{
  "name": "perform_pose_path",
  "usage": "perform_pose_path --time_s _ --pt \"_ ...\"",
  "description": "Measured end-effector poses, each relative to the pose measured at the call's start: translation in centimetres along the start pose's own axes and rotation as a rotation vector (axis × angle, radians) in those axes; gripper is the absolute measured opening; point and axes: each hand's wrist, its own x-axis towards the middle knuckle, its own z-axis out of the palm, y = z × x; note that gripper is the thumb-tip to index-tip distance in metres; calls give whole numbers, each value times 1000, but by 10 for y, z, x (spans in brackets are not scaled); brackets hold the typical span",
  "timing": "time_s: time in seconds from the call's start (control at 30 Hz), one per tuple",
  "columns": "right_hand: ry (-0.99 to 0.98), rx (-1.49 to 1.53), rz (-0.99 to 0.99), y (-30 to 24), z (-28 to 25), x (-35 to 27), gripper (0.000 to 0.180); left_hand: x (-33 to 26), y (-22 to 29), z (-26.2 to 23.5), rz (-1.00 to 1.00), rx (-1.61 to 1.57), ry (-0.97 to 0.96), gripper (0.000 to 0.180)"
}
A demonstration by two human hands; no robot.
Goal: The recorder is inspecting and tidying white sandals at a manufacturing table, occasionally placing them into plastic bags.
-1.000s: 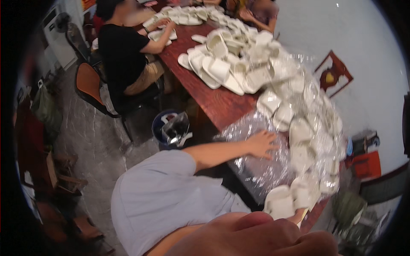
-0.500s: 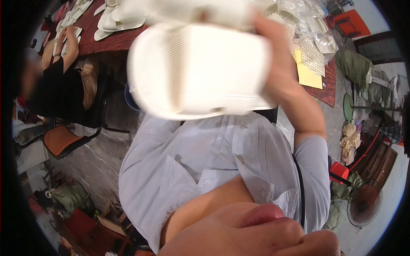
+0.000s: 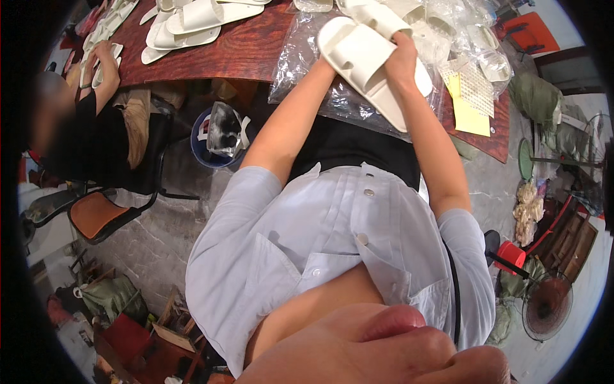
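Observation:
A pair of white slippers (image 3: 363, 56) is tilted over the near edge of the table, one partly covering the other. My right hand (image 3: 401, 61) is closed around them at the strap, fingers over the edge. My left hand (image 3: 328, 66) reaches in behind the toe of the nearer slipper, which hides its fingers. Below the pair lies a clear plastic bag (image 3: 297, 64) on the tabletop.
More white slippers (image 3: 192, 25) are piled at the back left on the red table (image 3: 249, 48). Bagged slippers (image 3: 470, 32) and yellow paper (image 3: 472, 118) lie to the right. A blue bin (image 3: 203, 150) stands below the table. Another person (image 3: 89, 137) sits at the left.
The slippers, held up close and blurred before, have come down and away to the table edge. My left hand has come into view beside them.

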Motion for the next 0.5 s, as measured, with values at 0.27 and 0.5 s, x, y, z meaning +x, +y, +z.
perform_pose_path --time_s 0.27,0.5 --pt "-133 -346 -259 60 18 -12 33 7 -67 -18 -501 -1691 309 58" --pt "-191 -444 -265 53 18 -12 36 7 -43 -83 -299 -1229 281 48"
